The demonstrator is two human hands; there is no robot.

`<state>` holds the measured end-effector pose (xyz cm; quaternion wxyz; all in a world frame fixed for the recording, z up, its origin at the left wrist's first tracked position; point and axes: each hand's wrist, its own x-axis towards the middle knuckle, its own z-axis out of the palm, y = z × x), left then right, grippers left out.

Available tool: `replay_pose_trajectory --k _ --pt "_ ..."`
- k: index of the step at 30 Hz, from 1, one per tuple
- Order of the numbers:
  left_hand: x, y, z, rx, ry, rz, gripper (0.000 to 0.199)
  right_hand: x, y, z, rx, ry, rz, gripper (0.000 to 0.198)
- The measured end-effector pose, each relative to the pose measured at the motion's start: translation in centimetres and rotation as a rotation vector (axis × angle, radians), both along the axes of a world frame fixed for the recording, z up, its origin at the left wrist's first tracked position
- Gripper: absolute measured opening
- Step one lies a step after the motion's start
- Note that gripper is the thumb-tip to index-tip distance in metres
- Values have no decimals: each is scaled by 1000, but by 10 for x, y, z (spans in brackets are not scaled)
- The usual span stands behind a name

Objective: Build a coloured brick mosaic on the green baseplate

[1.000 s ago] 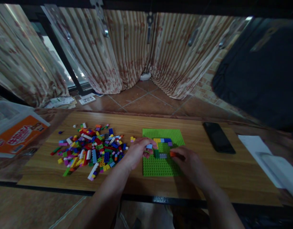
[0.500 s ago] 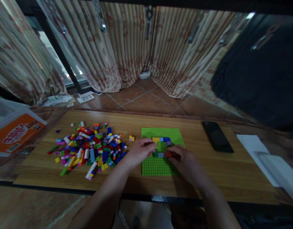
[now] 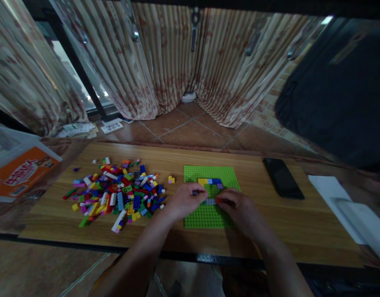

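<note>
A green baseplate [image 3: 208, 218] lies on the wooden table, carrying a small outline of bricks. Its far row has a yellow brick [image 3: 202, 181], a light blue one and a blue brick [image 3: 216, 181]; a purple brick [image 3: 220, 186] sits at the right. Along the near row are grey-lilac bricks [image 3: 210, 201]. My left hand [image 3: 187, 201] is over the plate's left part, fingertips pinched around what looks like a small dark blue brick [image 3: 195, 192]; it covers the outline's left side. The fingers of my right hand [image 3: 241, 208] close on a red-orange brick [image 3: 219, 201] at the near right corner.
A heap of loose coloured bricks [image 3: 116, 194] spreads over the table's left half, with a small yellow piece [image 3: 172, 179] apart from it. To the right lie a black phone [image 3: 282, 177] and white sheets [image 3: 335, 202]. A clear tub with an orange label [image 3: 23, 171] stands far left.
My left hand has shifted slightly right and nearer, now covering the green brick in the near row. My right hand stays at the red-orange brick.
</note>
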<state>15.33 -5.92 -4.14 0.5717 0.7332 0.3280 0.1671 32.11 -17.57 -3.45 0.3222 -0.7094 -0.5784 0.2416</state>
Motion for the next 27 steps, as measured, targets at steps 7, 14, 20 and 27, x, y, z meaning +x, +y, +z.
replay_pose_trajectory --k 7,14,20,27 --pt "2 -2 1 68 49 5 23 3 1 -4 -14 30 -19 15" --pt "4 -4 0 134 61 -12 23 6 2 -5 -77 14 -40 15" --pt "6 -8 2 166 111 1 23 6 2 -8 -82 -18 -71 14" --pt "5 -9 7 254 203 15 20 -5 -2 -12 1 -14 -71 16"
